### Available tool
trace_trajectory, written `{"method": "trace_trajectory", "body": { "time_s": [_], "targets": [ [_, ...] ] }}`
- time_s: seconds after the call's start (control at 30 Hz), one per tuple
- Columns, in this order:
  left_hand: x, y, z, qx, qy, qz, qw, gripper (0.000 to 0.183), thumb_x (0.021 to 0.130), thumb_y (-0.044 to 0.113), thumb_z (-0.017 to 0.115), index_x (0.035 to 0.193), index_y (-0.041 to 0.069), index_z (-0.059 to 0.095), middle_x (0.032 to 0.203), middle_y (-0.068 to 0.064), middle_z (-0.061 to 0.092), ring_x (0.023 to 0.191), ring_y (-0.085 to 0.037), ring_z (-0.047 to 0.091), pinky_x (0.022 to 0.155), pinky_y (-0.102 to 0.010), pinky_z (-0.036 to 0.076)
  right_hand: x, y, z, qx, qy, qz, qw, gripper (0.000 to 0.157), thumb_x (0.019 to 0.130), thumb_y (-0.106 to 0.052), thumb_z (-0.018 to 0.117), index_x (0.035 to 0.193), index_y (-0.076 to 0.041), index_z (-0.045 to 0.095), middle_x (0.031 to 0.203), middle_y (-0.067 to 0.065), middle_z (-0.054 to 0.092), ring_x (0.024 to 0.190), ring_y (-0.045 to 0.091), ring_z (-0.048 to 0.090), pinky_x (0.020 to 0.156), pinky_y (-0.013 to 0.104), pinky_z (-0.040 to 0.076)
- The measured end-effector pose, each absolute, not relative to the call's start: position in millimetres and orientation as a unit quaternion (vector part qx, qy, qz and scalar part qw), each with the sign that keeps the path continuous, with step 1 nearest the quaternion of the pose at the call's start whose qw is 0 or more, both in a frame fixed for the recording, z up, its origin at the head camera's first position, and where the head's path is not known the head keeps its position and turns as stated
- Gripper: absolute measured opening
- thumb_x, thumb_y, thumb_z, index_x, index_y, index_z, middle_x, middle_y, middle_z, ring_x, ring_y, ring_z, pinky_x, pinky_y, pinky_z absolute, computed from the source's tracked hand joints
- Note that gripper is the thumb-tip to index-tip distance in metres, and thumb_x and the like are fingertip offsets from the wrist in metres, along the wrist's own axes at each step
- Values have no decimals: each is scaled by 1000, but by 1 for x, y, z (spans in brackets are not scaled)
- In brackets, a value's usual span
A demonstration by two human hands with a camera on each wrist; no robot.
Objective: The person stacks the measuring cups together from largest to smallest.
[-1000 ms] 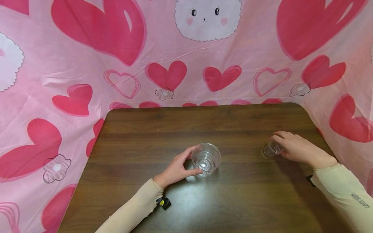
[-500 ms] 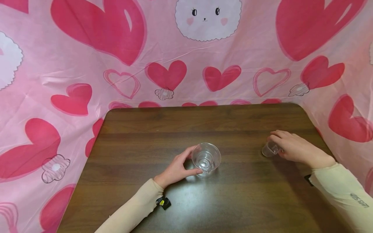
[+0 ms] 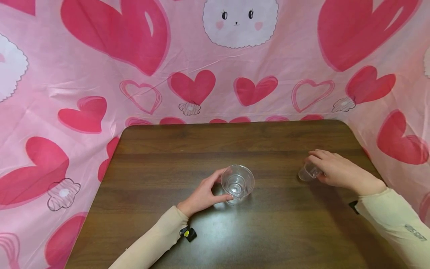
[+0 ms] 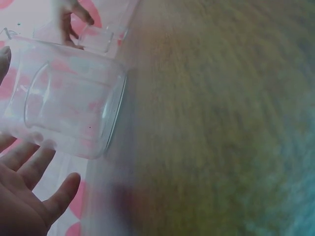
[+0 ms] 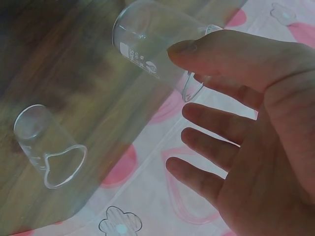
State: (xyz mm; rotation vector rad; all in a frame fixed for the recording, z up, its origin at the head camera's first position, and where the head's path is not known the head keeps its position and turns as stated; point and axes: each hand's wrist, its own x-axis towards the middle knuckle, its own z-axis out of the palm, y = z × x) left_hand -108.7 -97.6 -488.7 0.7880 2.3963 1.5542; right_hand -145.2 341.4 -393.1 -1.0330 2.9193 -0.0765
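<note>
Around a wide clear glass beaker [image 3: 246,179], standing near the table's middle, my left hand [image 3: 203,196] curves its thumb and fingers. A smaller cup-like outline shows inside that beaker in the left wrist view. Farther right, my right hand [image 3: 339,172] pinches a small clear beaker [image 3: 305,174] near its rim with thumb and index finger. White printing marks the small beaker's side in the right wrist view, where the other fingers stay loosely extended. Another small beaker [image 5: 37,132] stands on the table to the right of the held one; my right hand mostly hides it in the head view.
The brown wooden table [image 3: 188,145] has rounded far corners. Pink fabric with red hearts [image 3: 193,86] hangs close behind it and along both sides. A shiny light reflection [image 3: 215,231] lies on the tabletop near me.
My right hand has shifted slightly left with the small beaker pinched in it. My left hand and the wide beaker have stayed in place.
</note>
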Motion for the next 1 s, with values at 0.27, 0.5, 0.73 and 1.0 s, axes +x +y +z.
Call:
{"method": "trace_trajectory", "body": {
  "time_s": [0.27, 0.5, 0.73, 1.0],
  "targets": [
    [-109, -98, -489, 268, 806, 520, 88, 85, 85, 29, 89, 156, 29, 44, 149, 9, 58, 123, -13, 61, 110, -40, 45, -143, 336, -391, -347, 937, -28, 16, 57, 66, -1, 92, 116, 0, 66, 124, 32, 63, 118, 57, 57, 89, 71, 50],
    [-109, -98, -490, 271, 807, 518, 83, 84, 85, 29, 89, 156, 28, 44, 149, 7, 58, 122, -14, 62, 110, -43, 45, -142, 329, -386, -355, 934, -18, 13, 55, 68, -2, 91, 117, 1, 66, 126, 32, 63, 118, 56, 58, 91, 69, 51],
    [-109, -98, -490, 271, 807, 518, 82, 84, 85, 29, 89, 156, 28, 44, 148, 7, 59, 122, -14, 62, 110, -41, 46, -140, 321, -380, -352, 936, -11, 23, 55, 70, -4, 92, 119, 0, 66, 129, 32, 62, 122, 55, 57, 94, 68, 50],
    [-109, -98, -490, 268, 807, 519, 89, 84, 85, 29, 89, 156, 28, 44, 150, 7, 57, 123, -13, 62, 111, -43, 45, -139, 313, -374, -352, 936, -5, 26, 54, 70, -5, 92, 117, -2, 65, 130, 31, 62, 125, 55, 55, 95, 69, 49]
  ]
}}
